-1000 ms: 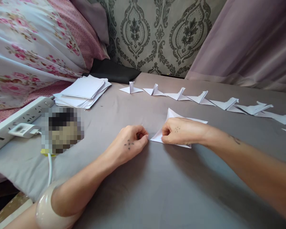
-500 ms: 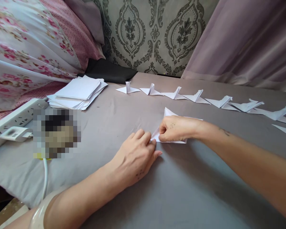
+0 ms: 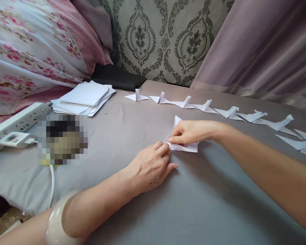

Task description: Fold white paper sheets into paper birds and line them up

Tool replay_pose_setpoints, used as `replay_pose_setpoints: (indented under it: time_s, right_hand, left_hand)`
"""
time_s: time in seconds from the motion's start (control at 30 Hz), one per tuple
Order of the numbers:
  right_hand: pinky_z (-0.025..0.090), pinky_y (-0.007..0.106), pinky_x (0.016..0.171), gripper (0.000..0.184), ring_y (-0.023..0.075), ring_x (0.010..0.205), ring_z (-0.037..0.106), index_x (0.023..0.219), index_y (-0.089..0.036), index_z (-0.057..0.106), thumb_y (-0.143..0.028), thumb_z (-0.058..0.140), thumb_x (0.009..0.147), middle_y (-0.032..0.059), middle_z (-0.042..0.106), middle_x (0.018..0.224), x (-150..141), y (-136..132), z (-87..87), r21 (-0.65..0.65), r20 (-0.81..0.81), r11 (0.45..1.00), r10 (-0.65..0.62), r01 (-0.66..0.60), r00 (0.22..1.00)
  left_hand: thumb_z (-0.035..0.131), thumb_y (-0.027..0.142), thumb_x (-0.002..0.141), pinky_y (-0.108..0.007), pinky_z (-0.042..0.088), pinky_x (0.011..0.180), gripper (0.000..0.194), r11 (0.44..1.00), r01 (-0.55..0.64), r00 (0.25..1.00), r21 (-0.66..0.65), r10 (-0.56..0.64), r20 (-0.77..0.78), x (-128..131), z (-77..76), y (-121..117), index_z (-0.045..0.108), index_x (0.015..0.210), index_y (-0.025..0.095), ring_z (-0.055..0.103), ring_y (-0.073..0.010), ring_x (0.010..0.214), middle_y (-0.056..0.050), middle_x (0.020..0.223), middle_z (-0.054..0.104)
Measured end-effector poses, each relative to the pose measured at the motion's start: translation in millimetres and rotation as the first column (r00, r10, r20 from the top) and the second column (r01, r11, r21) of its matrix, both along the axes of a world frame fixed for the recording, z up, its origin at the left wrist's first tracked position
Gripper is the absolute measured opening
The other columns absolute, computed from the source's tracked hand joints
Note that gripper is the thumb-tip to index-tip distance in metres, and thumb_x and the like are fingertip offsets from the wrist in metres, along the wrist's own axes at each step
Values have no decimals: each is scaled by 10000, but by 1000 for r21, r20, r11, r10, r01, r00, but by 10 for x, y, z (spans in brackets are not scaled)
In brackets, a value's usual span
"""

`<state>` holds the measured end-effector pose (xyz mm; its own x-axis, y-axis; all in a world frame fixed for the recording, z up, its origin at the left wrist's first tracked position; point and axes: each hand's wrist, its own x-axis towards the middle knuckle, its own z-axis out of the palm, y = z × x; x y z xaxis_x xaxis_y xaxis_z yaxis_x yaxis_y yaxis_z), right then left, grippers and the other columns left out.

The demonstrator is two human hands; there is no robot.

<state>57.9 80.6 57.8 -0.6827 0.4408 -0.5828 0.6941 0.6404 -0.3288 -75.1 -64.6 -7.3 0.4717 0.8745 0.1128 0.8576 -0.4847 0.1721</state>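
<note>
A partly folded sheet of white paper [image 3: 185, 148] lies flat on the grey cloth in front of me, one pointed flap sticking up at the back. My right hand [image 3: 193, 131] covers its middle with curled fingers, thumb and fingertips pressed on the fold. At the paper's left corner, my left hand [image 3: 151, 167] has bent fingers pressed together on the edge, touching the right fingertips; its thumb points off to the right. Both hands hide part of the creases. Beyond them stands a curved row of several folded paper cranes [image 3: 185, 103].
To the back left is a stack of white paper sheets [image 3: 84, 95]. A white power strip [image 3: 28, 119] with a plugged-in charger [image 3: 16, 139] and cable sits on the left, beside a blurred-out object [image 3: 66, 139]. A black folded cloth [image 3: 117, 76] lies by the patterned wall.
My left hand has turned palm-down and moved right onto the paper's left corner. The right hand stays on the paper, its fingers shifting slightly toward that corner. The view has shifted a little.
</note>
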Motion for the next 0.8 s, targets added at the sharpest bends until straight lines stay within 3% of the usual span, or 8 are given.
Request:
replay_pose_setpoints:
  time_s: [0.17, 0.23, 0.3, 0.37, 0.47, 0.57, 0.67, 0.8]
  right_hand:
    - [434, 281, 709, 413, 203, 856, 601, 1012, -226, 681, -545, 479, 846, 49, 671, 961, 431, -179, 246, 128, -216, 986, -79, 109, 973]
    - [450, 307, 803, 418, 223, 986, 596, 1130, -275, 632, -501, 616, 779, 41, 638, 1132, 601, -288, 202, 194, -260, 979, -14, 66, 965]
    - [437, 337, 875, 304, 229, 1083, 555, 1073, -284, 627, -386, 639, 787, 34, 580, 1238, 728, -379, 84, 333, -317, 943, 103, 9, 943]
    - [397, 364, 950, 165, 213, 1142, 516, 1000, -267, 624, -252, 557, 850, 28, 559, 1251, 798, -447, -44, 469, -313, 883, 195, -27, 929]
    - [374, 376, 975, 202, 197, 1140, 510, 919, -230, 618, -109, 464, 867, 37, 581, 1189, 819, -535, -147, 602, -284, 792, 335, -105, 898]
    - [383, 382, 961, 209, 213, 1118, 515, 857, -197, 613, -70, 447, 867, 53, 599, 1146, 801, -615, -145, 673, -242, 727, 387, -133, 890]
    - [390, 384, 951, 204, 216, 1102, 521, 853, -189, 612, -72, 446, 872, 57, 603, 1139, 789, -630, -120, 693, -234, 707, 404, -140, 884]
    - [408, 378, 924, 173, 201, 1091, 534, 894, -211, 616, -135, 461, 887, 49, 593, 1167, 765, -505, -103, 642, -317, 760, 386, -104, 866]
  left_hand:
    - [291, 410, 986, -379, 479, 796, 450, 999, 2, 1000, -32, -3, -21, -4, 4, 2, 612, 1038, 99, 511, -238, 874, -111, 973, 562]
    - [285, 414, 987, -378, 477, 770, 452, 1000, 6, 1000, -19, -6, -30, -7, 0, 4, 607, 1050, 103, 506, -237, 863, -107, 972, 556]
    - [283, 414, 987, -372, 473, 750, 447, 1000, 8, 999, -2, -8, -37, -9, -6, 6, 599, 1067, 108, 501, -234, 852, -103, 964, 552]
    - [287, 409, 988, -366, 468, 742, 437, 1000, 11, 999, 17, -10, -44, -7, -14, 6, 588, 1090, 109, 498, -231, 851, -101, 965, 550]
    - [295, 407, 989, -361, 462, 741, 430, 999, 14, 999, 37, -13, -47, 0, -33, 0, 557, 1156, 108, 496, -228, 856, -98, 974, 549]
    - [298, 420, 988, -360, 459, 731, 450, 999, 14, 999, 47, -12, -44, 6, -47, -6, 519, 1218, 102, 496, -228, 852, -95, 970, 547]
    - [308, 430, 983, -359, 454, 716, 451, 999, 8, 999, 35, -7, -45, 10, -44, -2, 509, 1227, 108, 494, -230, 845, -90, 955, 545]
    - [301, 428, 983, -364, 445, 720, 458, 999, 15, 999, 44, -13, -46, 4, -33, 18, 508, 1233, 105, 485, -233, 837, -88, 938, 536]
